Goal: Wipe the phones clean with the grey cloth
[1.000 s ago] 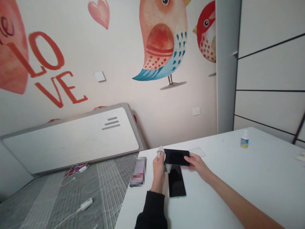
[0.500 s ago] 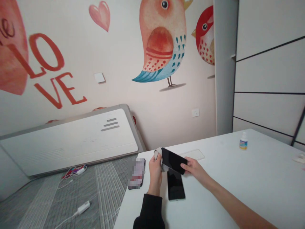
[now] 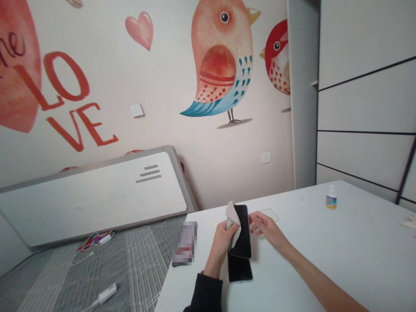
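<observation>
My left hand is closed on a black phone and a light grey cloth, which lies folded over the phone's left edge. The phone is held upright above the table, its dark face towards me. Just right of it, my right hand has its fingers loosely bent and apart, and no thing shows in them. Beneath the held phone, a second black phone lies on the table, its upper part covered from view. Behind my right hand lies a clear phone case, partly hidden.
Near the white table's left edge lies another phone with a blurred screen. A small white bottle with a yellow base stands far right. Left of the table, a grey striped bedspread carries a white adapter and cables.
The held phone has turned from slanted to upright. My right hand has come off its lower right corner. My left hand, with the cloth, has shifted to the right.
</observation>
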Demonstrator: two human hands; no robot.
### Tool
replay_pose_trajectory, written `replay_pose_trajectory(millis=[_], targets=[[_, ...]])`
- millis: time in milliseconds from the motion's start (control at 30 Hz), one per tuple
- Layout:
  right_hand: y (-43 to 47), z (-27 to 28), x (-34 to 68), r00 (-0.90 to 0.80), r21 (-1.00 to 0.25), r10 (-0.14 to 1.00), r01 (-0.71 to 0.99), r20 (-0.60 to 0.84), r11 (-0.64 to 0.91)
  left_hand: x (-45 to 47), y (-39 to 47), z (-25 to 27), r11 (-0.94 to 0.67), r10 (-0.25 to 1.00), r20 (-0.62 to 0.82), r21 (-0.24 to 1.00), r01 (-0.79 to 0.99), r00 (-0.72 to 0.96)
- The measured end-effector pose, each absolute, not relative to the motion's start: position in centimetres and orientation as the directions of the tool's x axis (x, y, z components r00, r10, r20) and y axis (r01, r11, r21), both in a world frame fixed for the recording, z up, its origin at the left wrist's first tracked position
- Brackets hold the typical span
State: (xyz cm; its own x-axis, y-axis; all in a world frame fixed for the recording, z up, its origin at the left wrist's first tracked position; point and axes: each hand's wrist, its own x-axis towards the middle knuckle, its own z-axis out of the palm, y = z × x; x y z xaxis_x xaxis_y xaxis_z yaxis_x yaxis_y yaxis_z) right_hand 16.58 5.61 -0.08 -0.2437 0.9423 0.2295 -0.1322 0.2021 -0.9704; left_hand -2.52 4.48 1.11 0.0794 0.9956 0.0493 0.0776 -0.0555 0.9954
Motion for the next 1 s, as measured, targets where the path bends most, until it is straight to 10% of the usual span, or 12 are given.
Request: replay_pose_trajectory(millis=[333,600,1000], targets=[[7.6,-0.7,18.6,0.008,-0.959,0.979,-0.197,0.205,0.202,-2.9,4.3,1.8,-0.047,0.997,0.044,0.998,0.049,0.066],[4.9,-1.7,14.3,-0.364,-0.965,0.919,-0.254,0.149,0.056,-3.3,5.3,1.3,-0.116,0.967,0.087,0.987,-0.111,-0.238],[4.7,-0.6,15.4,-0.275,-0.959,0.92,-0.145,0.277,0.246,-2.6,4.1,2.6,-0.142,0.983,0.155,0.981,0.131,-0.098]])
